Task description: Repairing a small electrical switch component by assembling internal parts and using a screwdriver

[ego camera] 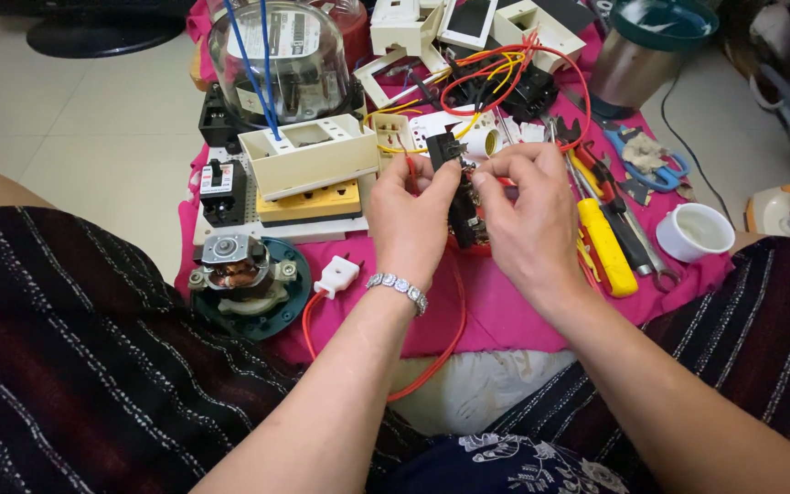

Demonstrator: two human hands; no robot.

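While both hands are gripping the black switch part (454, 197), left hand (411, 227) and right hand (528, 224) fingertips are pinching its top; the red wire (454, 320) below is looking attached already, fastening seemingly unfinished.

Bright, even indoor daylight; sharp centre, soft and stretched edges.

Diffuse light, seemingly from upper left, where the pale floor tiles (93, 119) look near washed out. Shadows soft and short: faint one under the left hand (411, 224) and right hand (525, 220) on the pink cloth (514, 316), darker one below the cloth edge. Glare streaks on the clear glass dome (276, 59) and the steel pot (637, 64); small sparkle on the bracelet (398, 290). Colours saturated, no visible noise. Wide-angle distortion bows forearms and striped fabric (75, 348) at bottom corners. Top-right corner darker and slightly blurred; fingertips mildly soft.
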